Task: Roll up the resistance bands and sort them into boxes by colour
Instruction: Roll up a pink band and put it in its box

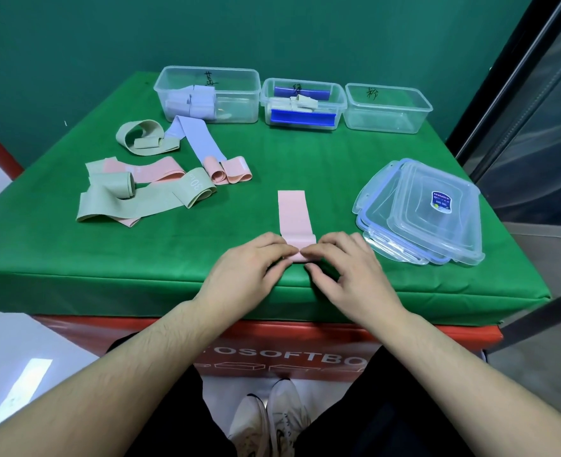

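Pink band [294,214] lies flat near the worktop's [305,166] front edge; our left hand [249,268] and right hand [345,268] pinch its rolled near end, seemingly between thumbs and fingertips. Loose bands [147,189] sit toward the left edge, three clear boxes [386,108] along the back.

we note both bare forearms extended forward, the left hand [246,262] and right hand [345,262] meeting fingertip to fingertip, fingers curled and pinching a rolled pink band end.

teal wall [272,28], green-covered table [305,166], pale floor [2,341]
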A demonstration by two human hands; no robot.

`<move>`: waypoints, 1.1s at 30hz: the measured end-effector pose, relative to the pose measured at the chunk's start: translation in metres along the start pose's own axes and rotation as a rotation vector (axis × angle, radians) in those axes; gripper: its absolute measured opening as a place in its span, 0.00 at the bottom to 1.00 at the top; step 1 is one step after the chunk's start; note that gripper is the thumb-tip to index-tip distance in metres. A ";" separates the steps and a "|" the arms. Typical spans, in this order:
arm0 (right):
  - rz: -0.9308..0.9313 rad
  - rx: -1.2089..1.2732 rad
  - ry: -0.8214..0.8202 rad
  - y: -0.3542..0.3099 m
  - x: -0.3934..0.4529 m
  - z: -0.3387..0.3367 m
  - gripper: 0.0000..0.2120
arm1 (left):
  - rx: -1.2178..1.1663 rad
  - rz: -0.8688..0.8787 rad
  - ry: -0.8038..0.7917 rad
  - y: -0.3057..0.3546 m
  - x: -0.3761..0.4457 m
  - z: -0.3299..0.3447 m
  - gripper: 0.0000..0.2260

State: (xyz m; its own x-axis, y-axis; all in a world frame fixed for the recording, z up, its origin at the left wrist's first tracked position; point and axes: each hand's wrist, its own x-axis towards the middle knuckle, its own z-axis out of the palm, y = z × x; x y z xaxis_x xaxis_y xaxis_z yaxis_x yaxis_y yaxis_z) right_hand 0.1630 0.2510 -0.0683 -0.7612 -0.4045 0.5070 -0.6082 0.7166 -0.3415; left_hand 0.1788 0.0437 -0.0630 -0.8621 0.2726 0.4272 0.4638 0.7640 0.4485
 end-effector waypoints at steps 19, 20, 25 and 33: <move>0.020 -0.006 -0.027 0.006 0.009 0.002 0.10 | -0.011 -0.050 0.004 0.003 0.005 0.000 0.09; 0.026 -0.001 -0.026 0.006 0.010 0.003 0.10 | -0.002 -0.054 0.002 0.003 0.005 0.000 0.09; 0.028 -0.007 -0.023 0.007 0.016 0.005 0.10 | 0.048 -0.017 -0.019 0.004 0.008 -0.001 0.12; 0.053 -0.028 -0.057 0.007 0.019 0.004 0.16 | 0.087 -0.024 -0.018 0.006 0.015 -0.001 0.12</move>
State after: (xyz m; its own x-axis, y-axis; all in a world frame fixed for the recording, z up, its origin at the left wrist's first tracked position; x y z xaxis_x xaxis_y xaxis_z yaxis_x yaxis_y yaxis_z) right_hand 0.1436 0.2461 -0.0644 -0.8040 -0.3973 0.4425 -0.5613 0.7527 -0.3441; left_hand 0.1689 0.0514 -0.0532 -0.8768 0.2635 0.4022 0.4239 0.8183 0.3880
